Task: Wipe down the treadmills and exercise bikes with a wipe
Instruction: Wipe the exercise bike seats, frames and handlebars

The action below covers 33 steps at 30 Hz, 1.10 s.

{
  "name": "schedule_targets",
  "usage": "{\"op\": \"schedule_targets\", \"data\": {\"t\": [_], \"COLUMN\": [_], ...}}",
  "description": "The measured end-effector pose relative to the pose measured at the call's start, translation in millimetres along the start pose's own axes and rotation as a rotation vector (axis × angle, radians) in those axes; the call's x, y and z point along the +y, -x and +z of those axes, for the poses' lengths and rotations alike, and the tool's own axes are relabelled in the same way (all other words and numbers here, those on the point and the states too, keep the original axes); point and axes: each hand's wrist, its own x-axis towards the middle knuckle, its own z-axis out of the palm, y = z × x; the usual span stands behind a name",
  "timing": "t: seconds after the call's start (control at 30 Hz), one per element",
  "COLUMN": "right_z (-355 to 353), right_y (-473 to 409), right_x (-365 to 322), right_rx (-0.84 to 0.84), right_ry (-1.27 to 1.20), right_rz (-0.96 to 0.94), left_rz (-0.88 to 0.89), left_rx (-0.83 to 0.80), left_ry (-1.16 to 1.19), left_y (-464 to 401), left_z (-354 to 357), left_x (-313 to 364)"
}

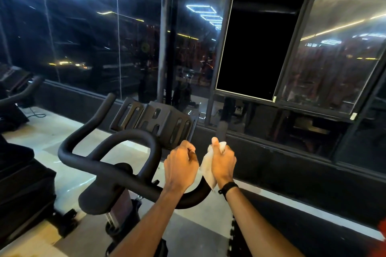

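Wipe point(208, 166): thin, limp, light sheet, bunched against the exercise-bike handlebar's point(117, 170) right horn | Right hand point(223, 161): grip closed around wipe, thumb up | Left hand point(181, 164): grip curled shut beside it; contents unclear | Handling: likely slips or tears; hold bunched mid-sheet.

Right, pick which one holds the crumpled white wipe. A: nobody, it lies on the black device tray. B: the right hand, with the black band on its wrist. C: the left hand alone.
B: the crumpled white wipe sits in the right hand's closed grip, above the black wrist band.
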Motion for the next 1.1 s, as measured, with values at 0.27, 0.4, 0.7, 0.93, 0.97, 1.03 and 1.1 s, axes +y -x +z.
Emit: {"op": "schedule_targets", "data": {"t": [0.27, 0.4, 0.7, 0.93, 0.97, 1.03, 1.1], "right_z": [-6.1, -4.5, -14.3, -24.4, -24.7, -27.3, -33.0], "right_y": [-3.9, -41.0, -3.4, 46.0, 43.3, 25.1, 2.3], "right_x": [-30.7, -23.1, -15.5, -18.2, -32.1, -52.3, -59.0], "right_rx": [0.089, -0.147, -0.418, -0.478, -0.381, -0.13, -0.008], "right_ry": [-0.008, 1.081, 1.105, 0.072, -0.094, -0.135, 0.205], "right_rz": [-0.584, -1.027, -0.924, -0.36, -0.248, -0.311, -0.611], "left_rz": [0.037, 0.051, -0.002, -0.047, -0.042, -0.038, -0.037], "left_rx": [0.007, 0.02, 0.036, 0.065, 0.06, 0.049, 0.052], "left_ry": [-0.017, -0.019, 0.047, 0.108, 0.106, 0.104, 0.114], "left_y": [1.3, 1.7, 1.6, 1.0, 1.1, 1.5, 1.0], "left_z": [-2.4, -2.3, -5.2, -8.1, -7.9, -7.7, -7.7], "left_x": [2.1, 1.2, 1.6, 4.4, 3.7, 3.0, 2.5]}}
